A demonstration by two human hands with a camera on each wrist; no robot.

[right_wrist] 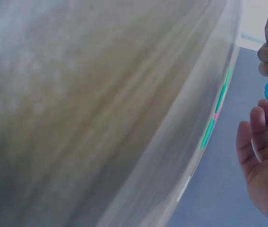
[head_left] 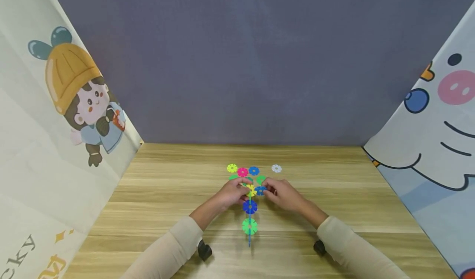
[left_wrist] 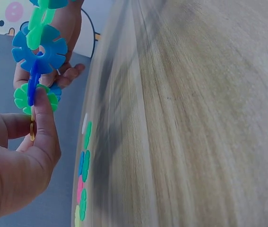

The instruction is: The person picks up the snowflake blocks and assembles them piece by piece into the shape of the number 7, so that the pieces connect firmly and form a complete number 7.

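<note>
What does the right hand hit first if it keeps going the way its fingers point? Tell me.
Probably the chain of plastic discs held between both hands: the right hand points left at its upper end, fingertips at the small blue disc. Just beyond is the left hand. Depth is hard to judge.

A light wooden table (head_left: 167,188) stands before a grey-purple back wall (head_left: 241,64); cartoon-printed sheets, probably fabric, hang at left (head_left: 55,126) and right (head_left: 438,126).

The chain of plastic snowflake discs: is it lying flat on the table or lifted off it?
Lifted: both hands hold the chain above the table.
</note>
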